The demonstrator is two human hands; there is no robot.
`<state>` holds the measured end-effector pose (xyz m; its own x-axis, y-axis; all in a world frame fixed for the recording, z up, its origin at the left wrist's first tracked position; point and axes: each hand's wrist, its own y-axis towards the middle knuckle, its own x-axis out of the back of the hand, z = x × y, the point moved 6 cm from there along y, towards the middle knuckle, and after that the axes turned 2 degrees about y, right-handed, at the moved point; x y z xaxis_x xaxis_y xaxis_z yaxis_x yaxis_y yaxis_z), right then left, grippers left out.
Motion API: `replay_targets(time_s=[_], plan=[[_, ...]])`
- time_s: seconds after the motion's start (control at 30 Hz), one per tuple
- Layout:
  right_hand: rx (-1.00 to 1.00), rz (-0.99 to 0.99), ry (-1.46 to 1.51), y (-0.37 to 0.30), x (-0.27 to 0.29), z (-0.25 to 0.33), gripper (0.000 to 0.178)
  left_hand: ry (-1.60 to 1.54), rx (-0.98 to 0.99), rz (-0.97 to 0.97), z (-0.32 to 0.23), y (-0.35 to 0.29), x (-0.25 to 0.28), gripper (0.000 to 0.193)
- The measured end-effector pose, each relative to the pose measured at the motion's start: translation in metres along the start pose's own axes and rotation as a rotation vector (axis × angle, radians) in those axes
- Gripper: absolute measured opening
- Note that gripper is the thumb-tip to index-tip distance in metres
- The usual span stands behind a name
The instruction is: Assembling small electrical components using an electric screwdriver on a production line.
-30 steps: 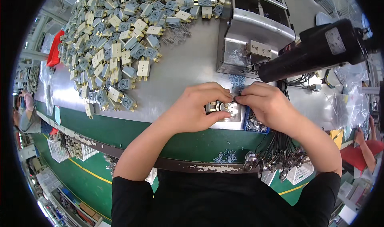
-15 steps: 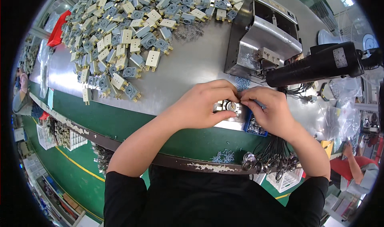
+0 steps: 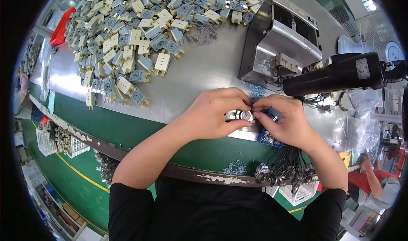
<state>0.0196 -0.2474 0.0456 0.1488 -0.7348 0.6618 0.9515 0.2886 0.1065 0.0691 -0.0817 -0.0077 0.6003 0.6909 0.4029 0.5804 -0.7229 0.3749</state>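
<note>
At the bench's front edge, my left hand [image 3: 219,111] curls round a small metal-and-white part with a round centre [image 3: 244,115], thumb near me and fingers on its far side. My right hand [image 3: 282,115] meets it from the right, thumb and forefinger pinched at the part's edge; whatever lies between those fingertips is too small to make out. Beneath the right hand sits a blue tray [image 3: 270,140] of small metal pieces. A little heap of bluish screws [image 3: 257,90] lies just beyond my fingertips.
Grey and cream switch-like housings [image 3: 136,41] pile up at the far left. A metal screw-feeding machine [image 3: 282,41] stands at the back right, beside a black power screwdriver [image 3: 333,76]. More screws [image 3: 236,167] and black-wired round metal parts [image 3: 284,173] lie along the near edge. Another person [image 3: 376,177] works far right.
Both hands stay at the part with only slight finger shifts. The right thumb and forefinger have moved a little. The whole view has shifted slightly.
</note>
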Motion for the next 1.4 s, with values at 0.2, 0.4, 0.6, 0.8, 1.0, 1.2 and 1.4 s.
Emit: replay_targets(time_s=[0.2,0.4,0.6,0.8,1.0,1.2,1.4], plan=[[-0.005,-0.011,-0.019,0.001,-0.004,-0.002,0.024,-0.004,0.049,0.034,-0.001,0.004,0.001,0.033],[0.146,-0.137,-0.177,-0.007,-0.003,0.000,0.029,0.010,0.006,0.002,-0.006,0.007,0.001,0.034],[0.427,-0.148,-0.396,-0.029,0.019,0.025,0.034,-0.001,0.052,0.066,0.000,0.003,0.001,0.029],[0.212,-0.800,0.634,-0.020,0.113,0.004,0.095,-0.003,0.070,0.100,-0.003,0.008,-0.001,0.028],[0.140,-0.226,1.037,0.028,0.077,-0.006,0.119,-0.017,0.065,0.084,-0.003,0.009,-0.001,0.029],[0.046,-0.501,0.749,0.047,0.099,0.017,0.118,-0.011,0.083,0.084,-0.004,0.007,0.001,0.031],[0.184,-0.706,0.619,0.052,0.116,0.017,0.123,-0.016,0.078,0.089,-0.004,0.009,-0.002,0.031]])
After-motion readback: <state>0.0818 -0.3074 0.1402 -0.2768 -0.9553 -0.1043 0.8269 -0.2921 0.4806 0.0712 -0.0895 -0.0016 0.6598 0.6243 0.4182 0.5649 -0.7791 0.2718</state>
